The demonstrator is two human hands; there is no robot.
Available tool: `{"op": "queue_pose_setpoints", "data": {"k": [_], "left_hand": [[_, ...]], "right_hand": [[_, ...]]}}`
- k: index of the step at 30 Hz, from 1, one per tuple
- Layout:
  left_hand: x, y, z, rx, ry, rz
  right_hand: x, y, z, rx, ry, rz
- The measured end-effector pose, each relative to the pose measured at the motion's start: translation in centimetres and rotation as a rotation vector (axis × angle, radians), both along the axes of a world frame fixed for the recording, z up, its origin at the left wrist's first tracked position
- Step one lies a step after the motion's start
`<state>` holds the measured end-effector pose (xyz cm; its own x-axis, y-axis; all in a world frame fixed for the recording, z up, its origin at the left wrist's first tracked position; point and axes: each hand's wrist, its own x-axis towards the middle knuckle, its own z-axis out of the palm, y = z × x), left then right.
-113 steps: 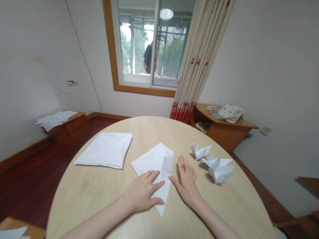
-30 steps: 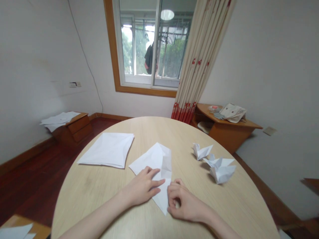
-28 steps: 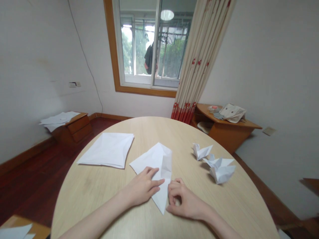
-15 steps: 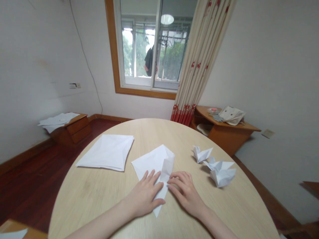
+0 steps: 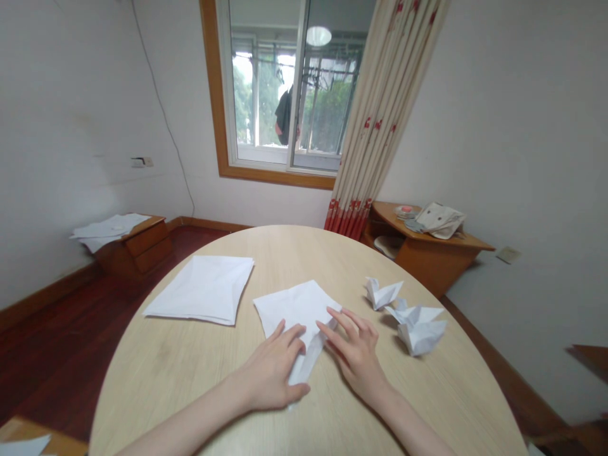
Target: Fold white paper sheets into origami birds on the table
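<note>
A partly folded white sheet of paper [image 5: 295, 309] lies on the round wooden table [image 5: 161, 361] in front of me. My left hand [image 5: 273, 367] rests flat on its near left part, fingers stretched out, thumb at the paper's near tip. My right hand [image 5: 357, 351] lies beside it on the right, fingers spread and pressing the sheet's right folded edge. Neither hand grips anything.
A stack of white sheets [image 5: 202, 289] lies to the left on the table. Three folded paper figures [image 5: 411, 316] sit to the right. A low wooden cabinet [image 5: 130, 239] with papers stands at left, a corner shelf [image 5: 427, 244] at right, with a curtain [image 5: 380, 120] by the window.
My right hand has uncurled from a pinch at the paper's near tip to flat fingers. The raised right flap now lies folded down, and the sheet looks flatter.
</note>
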<state>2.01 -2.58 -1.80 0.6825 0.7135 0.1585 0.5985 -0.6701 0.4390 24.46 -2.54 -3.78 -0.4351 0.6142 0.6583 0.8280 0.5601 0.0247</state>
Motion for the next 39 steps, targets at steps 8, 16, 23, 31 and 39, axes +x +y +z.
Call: {"op": "queue_pose_setpoints", "data": {"k": [8,16,23,31,39], "left_hand": [[-0.4,-0.2,0.7,0.027,-0.033,-0.085],[-1.0,0.4,2.3,0.133,0.082,0.037],[-1.9,1.1,2.6,0.131,-0.057,0.088],[-2.6,2.2,2.3,0.144,-0.443,0.219],[-2.2,2.5,1.8,0.102,-0.595,0.391]], "right_hand": [[0.6,0.2,0.5,-0.034,0.079,-0.062],[0.8,0.3,0.4,-0.248,0.177,-0.09],[0.9,0.5,0.0,-0.384,0.248,-0.078],[0.2,0.1,0.1,-0.403,0.162,0.05],[-1.6,-1.0,-0.3,-0.514,0.196,0.048]]}}
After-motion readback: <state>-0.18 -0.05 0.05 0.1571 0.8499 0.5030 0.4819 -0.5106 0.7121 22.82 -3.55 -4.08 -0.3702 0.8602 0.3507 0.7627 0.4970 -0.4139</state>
